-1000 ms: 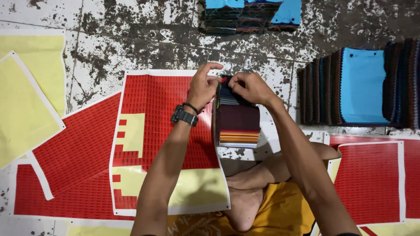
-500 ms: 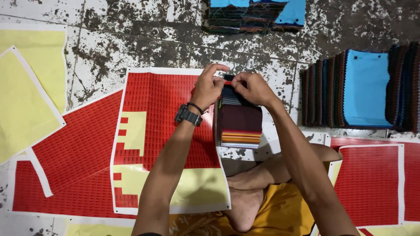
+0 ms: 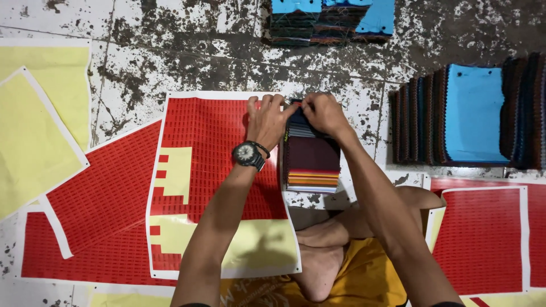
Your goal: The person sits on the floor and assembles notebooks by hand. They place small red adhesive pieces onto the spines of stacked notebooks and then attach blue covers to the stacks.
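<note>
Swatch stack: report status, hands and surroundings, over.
Left hand and right hand both pinching top edge of swatch stack. Stack beside red sticker sheet. Nothing obstructing.

cloth swatch stack [image 3: 311,162], glossy paper sheet [image 3: 210,170]

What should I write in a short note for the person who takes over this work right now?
Left hand: grip on the top edge of the swatch stack, watch on the wrist.
Right hand: grip on the same top edge, beside the left.
Stack: on the floor, by the right edge of the red sheet, in front of the crossed legs.
Done: swatches lie fanned, edges stepped at the near end.
Left: both hands are at the top edge; what they do there is hidden. More stacks lie to the right and ahead.
</note>
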